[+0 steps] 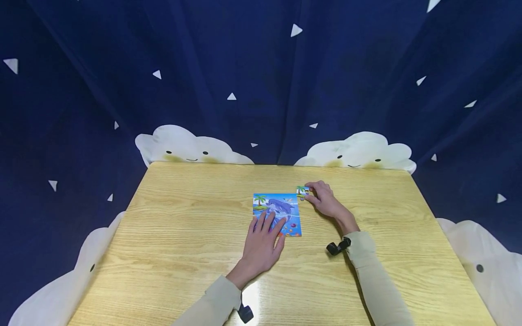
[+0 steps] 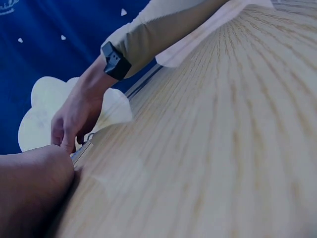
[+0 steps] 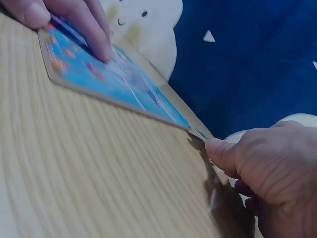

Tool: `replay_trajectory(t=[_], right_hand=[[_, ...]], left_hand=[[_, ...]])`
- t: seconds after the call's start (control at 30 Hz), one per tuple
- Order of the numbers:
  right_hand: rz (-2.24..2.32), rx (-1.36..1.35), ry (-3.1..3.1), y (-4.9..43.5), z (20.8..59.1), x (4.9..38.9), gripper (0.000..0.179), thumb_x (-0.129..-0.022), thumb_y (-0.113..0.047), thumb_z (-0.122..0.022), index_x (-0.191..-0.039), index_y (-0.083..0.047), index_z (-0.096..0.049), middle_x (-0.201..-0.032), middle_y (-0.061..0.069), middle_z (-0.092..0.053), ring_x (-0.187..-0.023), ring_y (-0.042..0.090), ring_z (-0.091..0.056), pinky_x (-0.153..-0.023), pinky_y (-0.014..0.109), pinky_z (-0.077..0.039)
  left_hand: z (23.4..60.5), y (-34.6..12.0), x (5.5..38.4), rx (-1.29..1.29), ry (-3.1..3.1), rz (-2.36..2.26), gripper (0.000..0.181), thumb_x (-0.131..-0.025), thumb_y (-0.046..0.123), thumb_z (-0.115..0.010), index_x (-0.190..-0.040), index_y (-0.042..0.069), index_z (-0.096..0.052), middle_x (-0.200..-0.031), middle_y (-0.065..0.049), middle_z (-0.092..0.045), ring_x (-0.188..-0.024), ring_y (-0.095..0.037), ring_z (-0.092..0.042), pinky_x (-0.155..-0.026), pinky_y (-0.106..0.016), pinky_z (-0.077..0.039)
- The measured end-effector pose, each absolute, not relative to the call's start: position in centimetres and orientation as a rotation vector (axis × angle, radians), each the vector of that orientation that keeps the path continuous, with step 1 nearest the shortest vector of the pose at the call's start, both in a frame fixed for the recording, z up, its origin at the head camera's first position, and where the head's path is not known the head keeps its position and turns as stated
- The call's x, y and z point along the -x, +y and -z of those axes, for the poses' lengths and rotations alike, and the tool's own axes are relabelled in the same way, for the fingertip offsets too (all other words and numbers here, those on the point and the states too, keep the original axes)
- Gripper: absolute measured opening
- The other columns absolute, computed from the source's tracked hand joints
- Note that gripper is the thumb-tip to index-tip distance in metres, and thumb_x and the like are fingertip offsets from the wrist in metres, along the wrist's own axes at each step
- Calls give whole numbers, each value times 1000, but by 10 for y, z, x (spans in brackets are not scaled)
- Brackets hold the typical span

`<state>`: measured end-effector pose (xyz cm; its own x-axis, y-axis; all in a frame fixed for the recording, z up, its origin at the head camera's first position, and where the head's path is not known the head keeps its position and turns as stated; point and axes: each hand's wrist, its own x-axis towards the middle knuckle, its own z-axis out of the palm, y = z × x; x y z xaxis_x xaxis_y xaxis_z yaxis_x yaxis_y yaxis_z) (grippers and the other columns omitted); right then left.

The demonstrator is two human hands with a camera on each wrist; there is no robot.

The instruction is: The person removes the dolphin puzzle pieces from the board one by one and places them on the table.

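Observation:
A square dolphin picture board [image 1: 294, 226] lies flat on the table, with a palm tree in its upper left part. My left hand [image 1: 262, 246] rests on its lower half with fingers spread and straight, hiding part of the dolphin. Just past the board's upper right corner, my right hand [image 1: 326, 202] pinches a small jigsaw puzzle piece [image 1: 300, 191] printed with a palm tree, between thumb and fingers. In the right wrist view the piece appears edge-on at the thumb tip, close beside the board's corner [image 3: 181, 121]. The left wrist view barely shows the piece.
The pale wooden table [image 1: 183, 217] extends around both hands. Behind it hangs a dark blue curtain [image 1: 261, 68] with white triangles and smiling clouds, meeting the table's far edge. Each wrist carries a black camera [image 1: 338, 246] on a strap.

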<state>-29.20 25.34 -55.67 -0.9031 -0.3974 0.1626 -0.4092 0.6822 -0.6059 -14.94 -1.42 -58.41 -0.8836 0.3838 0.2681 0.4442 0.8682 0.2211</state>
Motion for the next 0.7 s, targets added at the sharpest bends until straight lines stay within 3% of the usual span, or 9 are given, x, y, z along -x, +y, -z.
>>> replay_trajectory(t=[0.3,0.7], right_hand=[[-1062,-738,-2900,274,558,299,39,-104,-11,-64,-138,6,-57,-100,14,-46,-93,27,-34,-81,43,-26],[-1122,-745,-2853,275,556,306,39,-101,-2,-62,-137,13,-56,-98,18,-45,-90,27,-35,-78,38,-30]], left_hand=[[584,-14,149,648,-2782,448,52,-107,41,-41,-156,28,-50,-162,-11,-42,-153,-40,-31,-119,-59,-26],[585,-16,149,654,-2751,441,51,-107,42,-41,-155,27,-51,-160,-12,-44,-152,-40,-33,-119,-59,-27]])
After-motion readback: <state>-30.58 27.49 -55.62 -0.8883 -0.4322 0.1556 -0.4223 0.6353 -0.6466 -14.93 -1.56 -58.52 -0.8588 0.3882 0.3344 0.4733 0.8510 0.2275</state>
